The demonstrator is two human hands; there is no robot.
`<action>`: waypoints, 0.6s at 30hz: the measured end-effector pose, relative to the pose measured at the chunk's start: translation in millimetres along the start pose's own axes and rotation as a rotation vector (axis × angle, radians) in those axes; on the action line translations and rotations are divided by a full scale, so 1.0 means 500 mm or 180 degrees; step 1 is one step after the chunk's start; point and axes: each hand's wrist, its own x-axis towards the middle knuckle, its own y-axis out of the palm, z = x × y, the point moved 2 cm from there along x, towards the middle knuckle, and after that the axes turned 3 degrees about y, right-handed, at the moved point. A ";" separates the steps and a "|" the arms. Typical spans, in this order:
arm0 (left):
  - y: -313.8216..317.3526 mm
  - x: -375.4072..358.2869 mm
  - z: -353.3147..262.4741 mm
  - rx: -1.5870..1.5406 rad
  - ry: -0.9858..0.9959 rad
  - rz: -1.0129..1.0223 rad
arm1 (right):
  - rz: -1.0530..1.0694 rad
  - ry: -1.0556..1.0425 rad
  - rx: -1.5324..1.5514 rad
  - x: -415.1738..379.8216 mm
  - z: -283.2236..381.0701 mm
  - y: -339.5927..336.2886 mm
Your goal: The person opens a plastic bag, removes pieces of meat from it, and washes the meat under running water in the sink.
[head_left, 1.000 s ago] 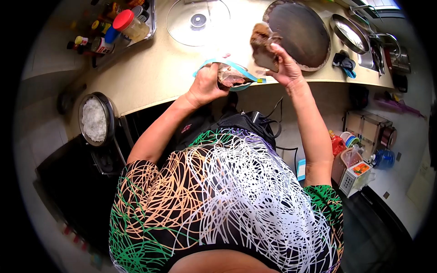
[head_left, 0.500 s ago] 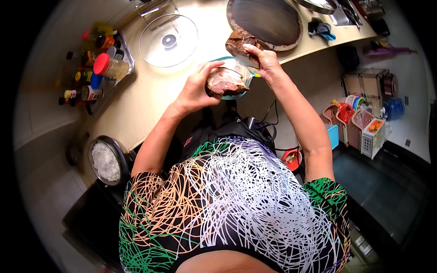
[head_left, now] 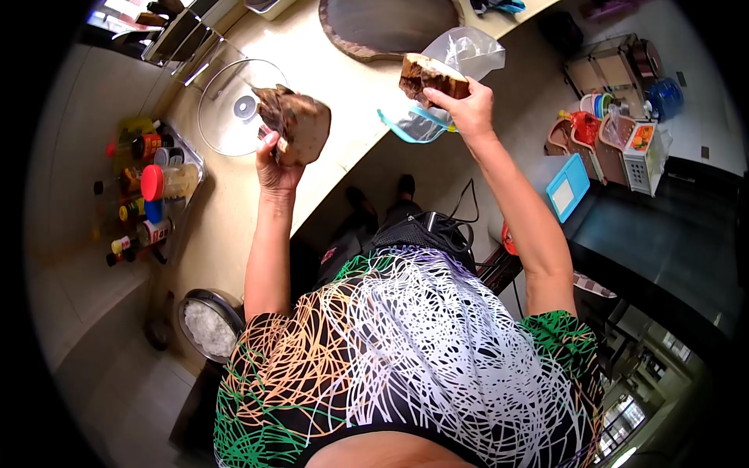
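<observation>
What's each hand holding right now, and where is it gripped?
Left hand: a meat chunk, by its lower end. Right hand: another meat piece plus the plastic bag.

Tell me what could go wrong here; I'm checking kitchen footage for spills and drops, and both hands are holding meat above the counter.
The right hand pinches one chunk of meat together with the plastic bag, so that grip looks loose; the chunk could slip and fall past the counter edge to the floor. The left hand holds the bigger piece of meat by its lower end, raised above the glass lid; it could drop or drip there.
</observation>
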 end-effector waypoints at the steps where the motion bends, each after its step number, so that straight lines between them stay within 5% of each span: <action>1: -0.017 0.004 -0.004 0.0232 -0.0018 0.0276 | 0.0049 -0.0120 -0.0221 -0.005 0.004 0.001; 4: -0.024 0.002 0.016 0.0566 -0.0696 0.0982 | 0.0219 -0.0828 -0.0435 -0.032 0.044 0.010; 8: 0.012 -0.009 0.073 0.0309 -0.1264 0.1268 | 0.0485 -0.0656 -0.0296 -0.042 0.034 0.034; 12: 0.029 -0.022 0.097 0.0265 -0.1390 0.0989 | 0.1035 -0.0798 -0.0391 -0.072 0.053 0.066; 18: -0.053 -0.010 0.218 0.0016 -0.1585 0.0823 | 0.0894 -0.1347 -0.0940 -0.075 0.015 0.030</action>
